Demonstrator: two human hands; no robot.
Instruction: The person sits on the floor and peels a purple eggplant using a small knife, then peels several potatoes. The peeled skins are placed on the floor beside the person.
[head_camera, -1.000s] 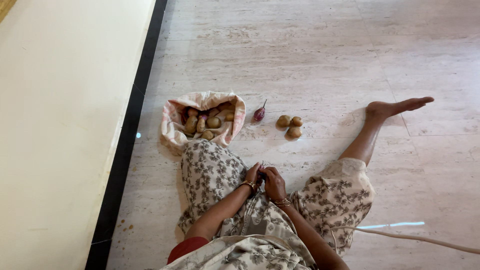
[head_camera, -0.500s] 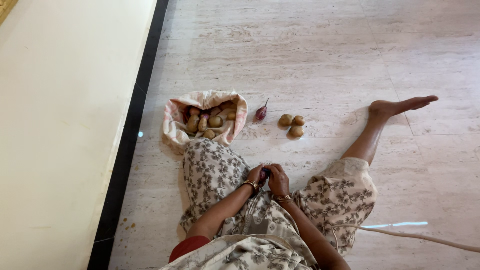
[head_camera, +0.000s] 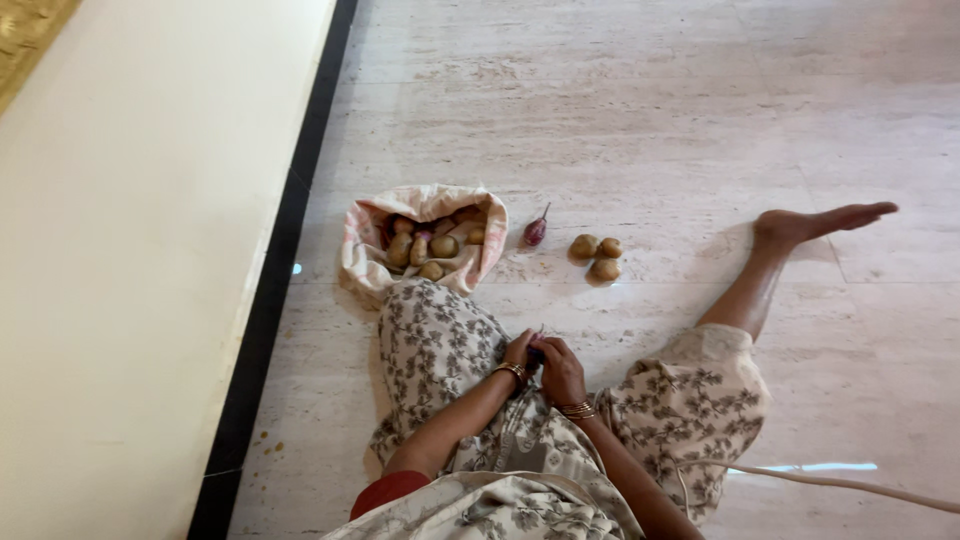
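Left hand (head_camera: 520, 350): fingers curled close together around a small dark purple item (head_camera: 535, 353), gripping it from the left; gold bangles at the wrist.

Right hand (head_camera: 561, 368): fingers bent and pressed together, closed on the same item from the right; bangles at the wrist. The two hands touch. What the item is cannot be told; most of it is hidden between the fingers.

Position of item: held over the lap, above the floral-print cloth of the left knee (head_camera: 430, 340), clear of the floor.

Cloth bag (head_camera: 365, 245): pink and cream, mouth rolled open, on the floor just beyond the left knee and touching it; holds brown potatoes (head_camera: 444, 246) and some purple pieces.

Small purple vegetable with stem (head_camera: 536, 231): on the floor just right of the bag.

Three loose potatoes (head_camera: 596, 256): clustered on the floor, touching one another, near the purple vegetable.

Right leg (head_camera: 760, 280): stretched outward to the right, foot bare.

Edges: black skirting strip (head_camera: 285, 240) and cream wall on the left, close to the bag. Pale marble floor (head_camera: 640, 110) open ahead and to the right. Pale cord (head_camera: 850, 485) lies at lower right.
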